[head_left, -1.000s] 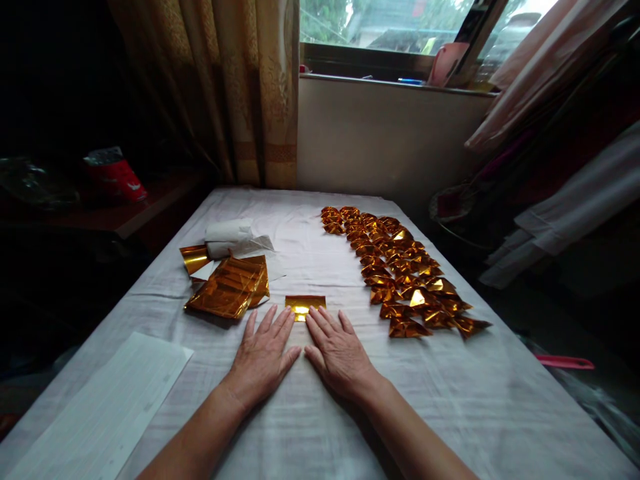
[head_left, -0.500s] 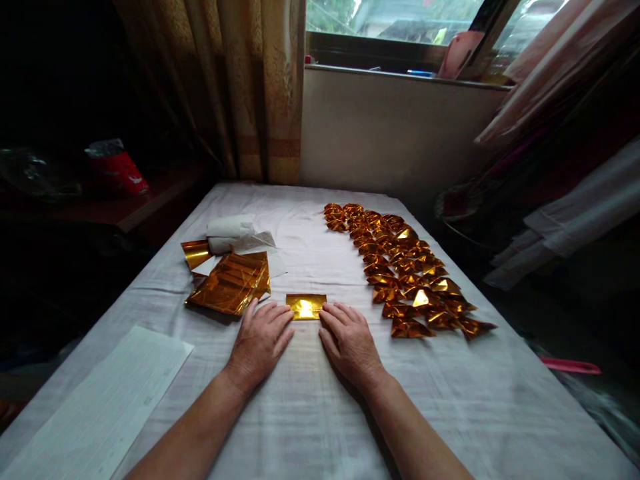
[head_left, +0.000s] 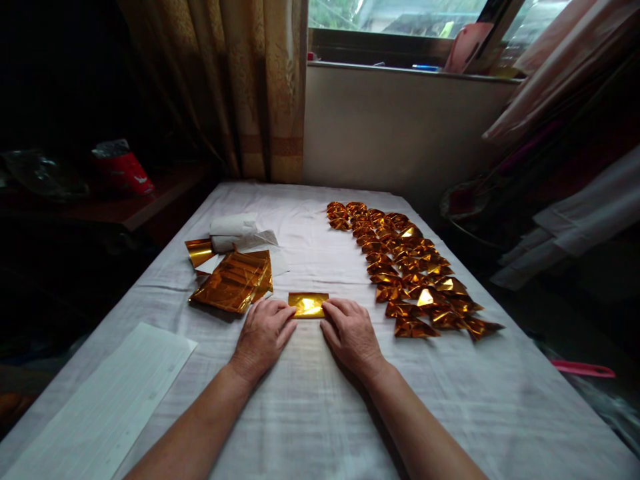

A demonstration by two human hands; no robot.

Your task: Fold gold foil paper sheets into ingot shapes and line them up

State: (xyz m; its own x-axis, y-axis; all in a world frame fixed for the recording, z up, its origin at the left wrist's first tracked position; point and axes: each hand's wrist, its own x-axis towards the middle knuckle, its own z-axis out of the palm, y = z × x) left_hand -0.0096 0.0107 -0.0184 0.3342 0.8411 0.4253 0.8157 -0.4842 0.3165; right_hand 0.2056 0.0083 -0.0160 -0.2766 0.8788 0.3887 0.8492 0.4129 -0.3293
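Dim daylight from a window (head_left: 400, 17) falls across a table covered with a white cloth (head_left: 310, 413), with a patterned beige curtain (head_left: 240, 87) hanging behind its far left corner. Near the middle of the cloth lies a small folded rectangle of gold foil paper (head_left: 309, 305), flat and catching a bright glint. Both hands rest palm down just on the near side of it: the left hand (head_left: 263, 333) has its fingertips curled against the rectangle's left end, and the right hand (head_left: 351, 333) has its fingertips bent against the right end, so each touches an edge without closing around it or lifting it. Left of the hands sits a loose stack of flat gold foil sheets (head_left: 233, 283), with a roll of white tissue (head_left: 233, 225) just beyond it. To the right, a long band of folded gold foil pieces (head_left: 405, 267) runs away toward the wall. A white lined sheet (head_left: 110, 400) lies at the near left corner.
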